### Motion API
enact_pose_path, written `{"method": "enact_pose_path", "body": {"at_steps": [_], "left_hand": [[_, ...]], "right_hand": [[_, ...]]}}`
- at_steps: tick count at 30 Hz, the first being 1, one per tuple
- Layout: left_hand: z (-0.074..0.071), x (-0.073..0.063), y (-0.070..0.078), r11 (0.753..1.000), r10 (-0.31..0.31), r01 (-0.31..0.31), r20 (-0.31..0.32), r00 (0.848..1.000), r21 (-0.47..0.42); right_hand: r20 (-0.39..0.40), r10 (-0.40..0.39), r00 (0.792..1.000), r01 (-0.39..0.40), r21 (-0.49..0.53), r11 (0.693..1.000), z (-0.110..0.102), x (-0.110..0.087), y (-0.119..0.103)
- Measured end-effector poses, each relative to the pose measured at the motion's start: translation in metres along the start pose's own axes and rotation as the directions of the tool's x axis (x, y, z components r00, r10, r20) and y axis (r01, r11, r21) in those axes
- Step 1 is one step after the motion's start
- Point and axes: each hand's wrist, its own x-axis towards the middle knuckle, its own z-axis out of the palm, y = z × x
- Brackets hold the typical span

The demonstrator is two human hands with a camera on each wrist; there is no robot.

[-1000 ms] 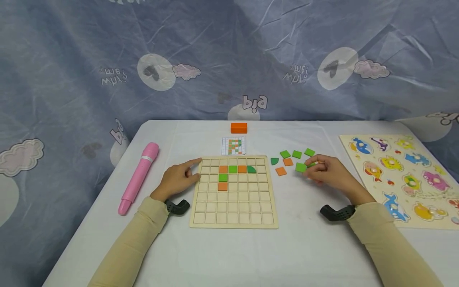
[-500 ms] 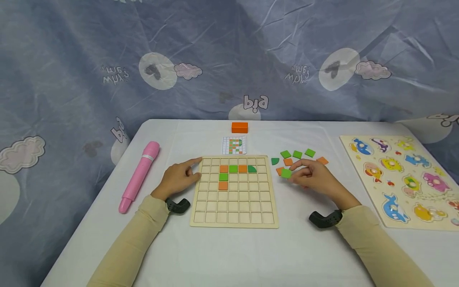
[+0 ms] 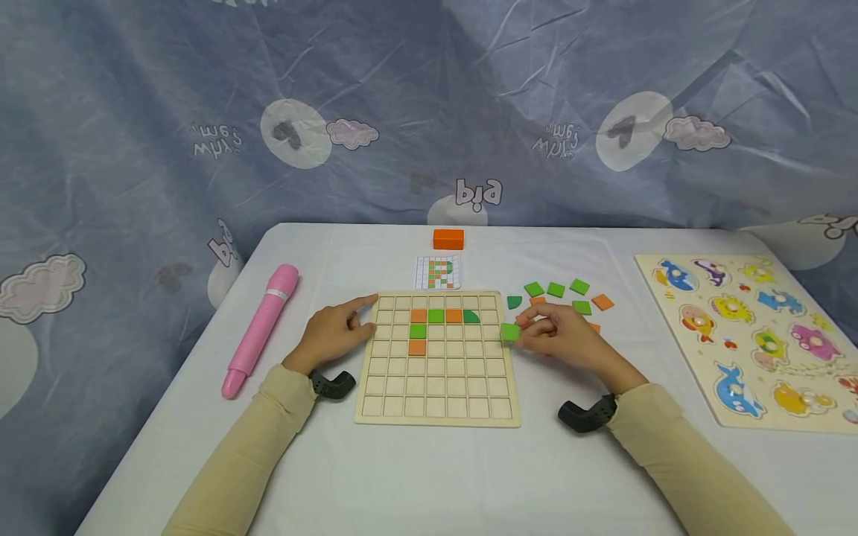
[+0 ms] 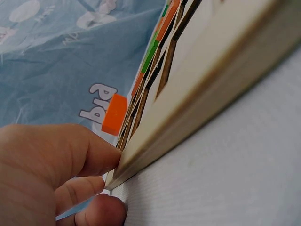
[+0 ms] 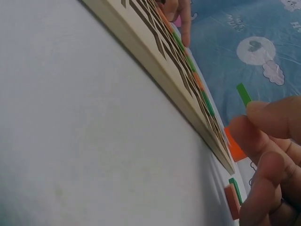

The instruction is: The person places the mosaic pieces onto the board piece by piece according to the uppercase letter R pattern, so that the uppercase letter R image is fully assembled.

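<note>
My right hand (image 3: pixel 561 339) pinches a green square tile (image 3: pixel 510 332) between thumb and finger, at the right edge of the wooden grid board (image 3: pixel 442 387). The right wrist view shows this tile edge-on, held clear of the board. On the board lie orange and green squares (image 3: pixel 436 316) in a row, ending in a dark green rounded piece (image 3: pixel 471 317); a green square (image 3: pixel 418 331) and an orange one (image 3: pixel 417 348) run down below the row's left end. My left hand (image 3: pixel 333 336) touches the board's left edge with thumb and extended index finger.
Loose green tiles (image 3: pixel 555 289) and orange tiles (image 3: pixel 602 302) lie right of the board, partly behind my right hand. Behind the board are a pattern card (image 3: pixel 439 272) and an orange block (image 3: pixel 448 239). A pink microphone-shaped object (image 3: pixel 261 331) lies left, an animal puzzle board (image 3: pixel 751 335) right.
My right hand has lifted the green square tile from the loose pieces and carried it left to the board's edge. The left hand stays at the board's left edge.
</note>
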Motion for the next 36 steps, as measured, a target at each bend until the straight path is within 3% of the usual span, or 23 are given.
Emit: {"method": "enact_pose_path", "body": {"at_steps": [19, 30, 36], "left_hand": [[0.001, 0.001, -0.001, 1.000, 0.006, -0.006, -0.007, 1.000, 0.004], [0.000, 0.000, 0.000, 1.000, -0.004, 0.004, 0.000, 1.000, 0.005], [0.000, 0.001, 0.001, 1.000, -0.012, 0.012, 0.005, 1.000, 0.000]], "right_hand": [[0.098, -0.001, 0.995, -0.002, 0.029, 1.000, 0.037, 0.033, -0.006], [0.075, 0.066, 0.995, -0.062, -0.062, 0.996, 0.051, 0.037, -0.019], [0.091, 0.066, 0.994, -0.057, -0.093, 0.994, 0.059, 0.041, -0.026]]}}
